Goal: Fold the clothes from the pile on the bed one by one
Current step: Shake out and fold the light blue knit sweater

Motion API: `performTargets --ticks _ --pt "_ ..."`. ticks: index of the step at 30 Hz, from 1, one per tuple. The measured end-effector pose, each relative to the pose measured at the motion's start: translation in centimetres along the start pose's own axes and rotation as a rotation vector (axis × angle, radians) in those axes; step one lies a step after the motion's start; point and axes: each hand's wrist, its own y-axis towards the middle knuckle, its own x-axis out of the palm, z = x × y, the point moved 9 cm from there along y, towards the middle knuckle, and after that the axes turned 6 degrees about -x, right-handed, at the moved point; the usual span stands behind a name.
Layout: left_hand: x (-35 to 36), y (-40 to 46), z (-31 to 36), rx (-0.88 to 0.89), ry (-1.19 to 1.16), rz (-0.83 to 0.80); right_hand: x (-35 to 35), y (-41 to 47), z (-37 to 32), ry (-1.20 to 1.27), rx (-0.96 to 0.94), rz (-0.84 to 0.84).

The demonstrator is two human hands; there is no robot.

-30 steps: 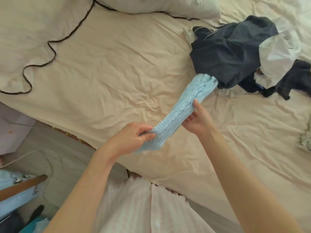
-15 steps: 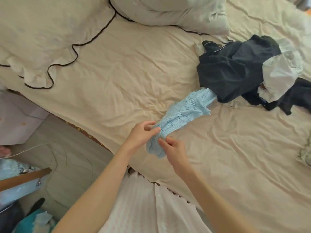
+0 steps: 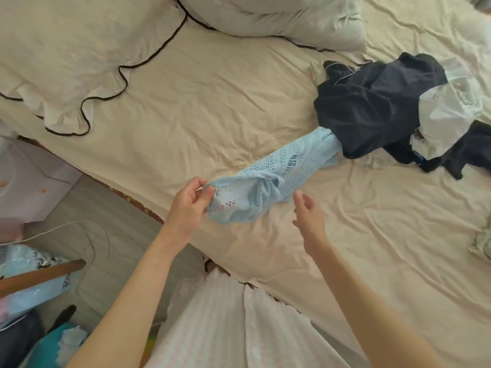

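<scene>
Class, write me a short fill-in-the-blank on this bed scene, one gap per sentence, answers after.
1. The left hand pinches the light ____ knit garment.
2. The right hand is open and holds ____.
3. The knit's far end lies under a dark ____ garment.

Answers: blue; nothing; navy

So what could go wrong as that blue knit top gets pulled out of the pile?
The blue knit top has its far end tucked under the dark clothes, so pulling may drag the pile along. Only the left hand pinches it; the right hand is open, so the loose, holey knit might stretch or snag.
</scene>
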Motion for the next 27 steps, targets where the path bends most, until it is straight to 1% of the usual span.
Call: performTargets --ticks 3,5,7,8,10,11,12,14,16,17,19,21,23,26,27 --pt "-1.6 -1.4 1.4 0.076 0.12 0.043 -0.3 2.5 -1.1 0.238 0.058 0.064" --pt "-2.3 -2.2 1.4 0.076 0.235 0.002 0.1 4.7 -2.5 0.289 0.065 0.027" --pt "-2.0 -2.8 0.5 0.03 0.35 -0.093 1.6 6.9 -3.5 0.28 0.102 -0.047" --pt "-1.5 -3.0 -0.2 0.006 0.408 -0.149 2.3 7.7 -3.9 0.261 0.116 -0.044" --pt "-0.3 -2.9 -1.7 -0.043 0.502 -0.248 2.8 9.0 -4.5 0.202 0.092 0.054" --pt "-0.2 -2.7 -2.5 -0.076 0.527 -0.268 2.9 9.3 -4.5 0.174 0.066 0.115" --pt "-0.2 -2.4 -3.3 -0.113 0.545 -0.272 3.0 9.1 -4.5 0.148 0.045 0.155" --pt "-0.3 -2.0 -4.7 -0.186 0.579 -0.266 3.1 7.3 -4.3 0.066 -0.027 0.163" --pt "-0.6 -1.1 -5.8 -0.241 0.578 -0.215 3.8 4.5 -3.8 -0.02 -0.128 0.09" --pt "-1.0 -0.5 -6.2 -0.264 0.552 -0.154 4.5 2.7 -3.3 -0.056 -0.178 0.032" --pt "-1.5 0.8 -6.3 -0.288 0.446 -0.038 6.3 -1.1 -2.0 -0.126 -0.253 -0.118" --pt "-1.3 2.1 -6.6 -0.297 0.399 0.004 8.1 -4.0 0.2 -0.177 -0.271 -0.271" --pt "-0.4 3.4 -7.4 -0.307 0.422 -0.008 9.0 -5.1 2.9 -0.263 -0.257 -0.377" --pt "2.0 4.7 -10.2 -0.351 0.518 -0.104 8.6 -4.2 5.6 -0.459 -0.238 -0.524" --pt "3.0 5.1 -11.4 -0.37 0.566 -0.145 8.0 -3.0 6.2 -0.477 -0.213 -0.525"
